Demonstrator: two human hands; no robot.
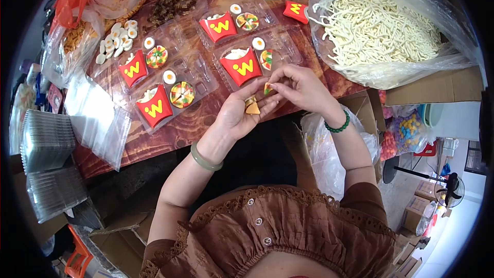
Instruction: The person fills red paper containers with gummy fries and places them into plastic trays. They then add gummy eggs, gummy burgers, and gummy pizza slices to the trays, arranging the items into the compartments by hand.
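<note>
My left hand (235, 112) is cupped palm up, with small toy pizza slices (252, 107) lying in it. Between thumb and fingertips, my right hand (298, 88) pinches one toy pizza slice (267, 88) just above the left fingers. Just beyond my hands, a clear plastic tray (288, 51) holds a red fries box (244, 68), a small fried egg (258, 44) and a partial toy pizza (266, 59). Other clear trays nearby hold a red fries box, an egg and a round pizza (182, 94) each.
A plastic bag of pale fry-like strips (383, 31) fills the right side. Loose fried eggs (118, 40) and a dark brown pile (172, 9) lie at back left. Stacked clear trays (47, 136) stand at the left edge. Another red fries box (296, 11) lies at the back.
</note>
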